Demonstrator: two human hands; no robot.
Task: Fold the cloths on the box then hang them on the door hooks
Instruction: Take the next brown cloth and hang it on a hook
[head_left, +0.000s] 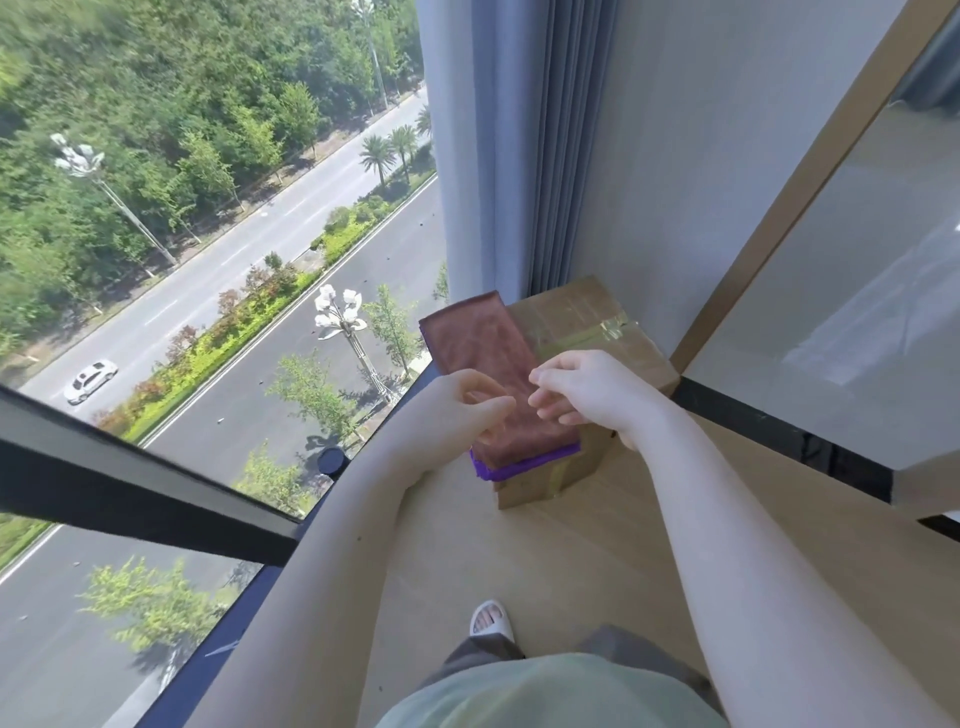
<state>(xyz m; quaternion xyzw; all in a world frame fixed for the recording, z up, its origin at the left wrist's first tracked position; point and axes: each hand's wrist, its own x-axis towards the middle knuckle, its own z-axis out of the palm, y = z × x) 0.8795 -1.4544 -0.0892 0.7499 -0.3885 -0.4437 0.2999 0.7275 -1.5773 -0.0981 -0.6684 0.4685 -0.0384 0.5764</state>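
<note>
A brown cloth (483, 343), folded into a long strip, lies flat along the left side of a taped cardboard box (576, 317) on the floor. A purple cloth (524, 465) lies beneath it, showing only as a band at the near edge. My left hand (462, 410) and my right hand (592, 395) hover close together over the near half of the brown cloth. Their fingers are loosely curled, with fingertips almost meeting. Nothing shows between the fingers. No door hooks are in view.
A floor-to-ceiling window with a black frame (156, 499) runs along the left. A grey-blue curtain (550, 156) hangs behind the box. A wood-framed glass panel (831, 312) stands to the right. My foot in a white slipper (491, 618) is on the wooden floor.
</note>
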